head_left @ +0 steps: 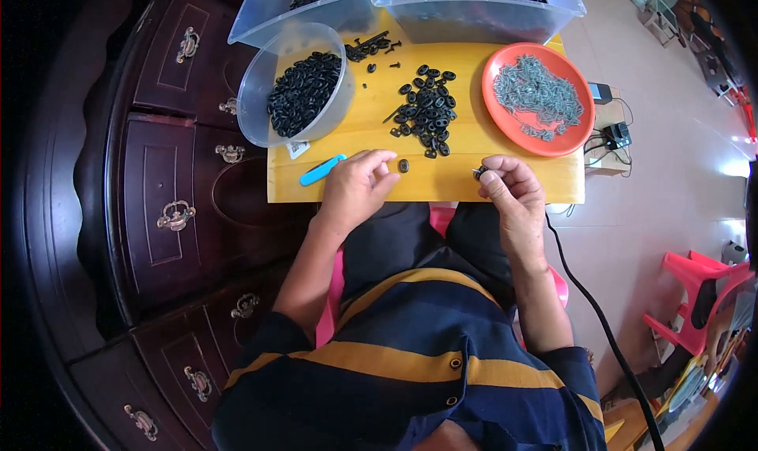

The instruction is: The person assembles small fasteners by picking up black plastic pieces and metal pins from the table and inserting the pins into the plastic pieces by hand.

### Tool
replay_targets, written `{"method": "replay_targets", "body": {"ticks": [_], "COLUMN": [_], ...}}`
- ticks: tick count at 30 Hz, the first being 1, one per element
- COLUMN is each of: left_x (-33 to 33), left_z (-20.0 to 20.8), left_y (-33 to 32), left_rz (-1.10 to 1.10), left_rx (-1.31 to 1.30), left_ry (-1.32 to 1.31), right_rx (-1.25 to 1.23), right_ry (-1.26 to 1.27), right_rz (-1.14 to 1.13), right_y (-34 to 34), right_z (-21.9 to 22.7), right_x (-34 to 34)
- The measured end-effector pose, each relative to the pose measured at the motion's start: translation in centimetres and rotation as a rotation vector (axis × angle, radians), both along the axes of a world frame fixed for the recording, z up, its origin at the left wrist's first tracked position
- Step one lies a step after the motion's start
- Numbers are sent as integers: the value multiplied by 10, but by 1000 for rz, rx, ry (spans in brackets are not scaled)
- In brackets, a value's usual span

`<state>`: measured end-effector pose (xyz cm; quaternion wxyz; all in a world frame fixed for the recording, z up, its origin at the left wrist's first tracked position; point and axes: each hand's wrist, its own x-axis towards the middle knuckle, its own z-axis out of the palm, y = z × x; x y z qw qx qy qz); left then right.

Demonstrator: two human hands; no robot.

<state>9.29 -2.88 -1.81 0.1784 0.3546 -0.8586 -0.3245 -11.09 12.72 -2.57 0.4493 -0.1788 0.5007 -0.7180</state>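
My right hand [512,198] is above the table's front edge, thumb and fingers pinching a small black part [481,172] with a bit of shiny metal at its side. My left hand [359,186] rests by the front edge, thumb and forefinger apart with nothing visible between them. Just beyond its fingertips lies a single black oval piece [403,166]. A blue strip-shaped tool or handle [322,170] sits to the left of that hand. Farther back, a loose pile of black oval pieces with two holes [430,107] spreads over the yellow table [371,127].
An orange plate [491,107] of small silvery metal pins or screws stands at right. A round clear tub [257,111] of black pieces is at left, near black screws [371,48]. Two clear bins [482,28] [300,20] line the back. Dark drawers [166,190] flank the left.
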Motion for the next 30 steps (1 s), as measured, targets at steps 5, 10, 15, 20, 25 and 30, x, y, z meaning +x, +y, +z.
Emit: {"method": "replay_targets", "body": {"ticks": [5, 10, 15, 20, 25, 30], "left_x": [-12, -18, -19, -21, -35, -46], "left_z": [-7, -9, -12, -15, 5, 9], "left_y": [3, 3, 2, 10, 22, 27], "left_rz": [-38, -6, -26, -80, 1, -52], "left_rx": [-97, -82, -59, 81, 718, 568], "left_ry": [-19, -71, -74, 81, 348, 546], "right_rx": [1, -10, -40, -33, -55, -35], "right_ry": [-9, -25, -46, -41, -61, -47], "right_rz": [1, 13, 31, 24, 44, 83], "right_y": [0, 1, 1, 1, 2, 1], "right_z": [0, -2, -4, -2, -4, -2], "right_x": [1, -3, -4, -3, -2, 0]}}
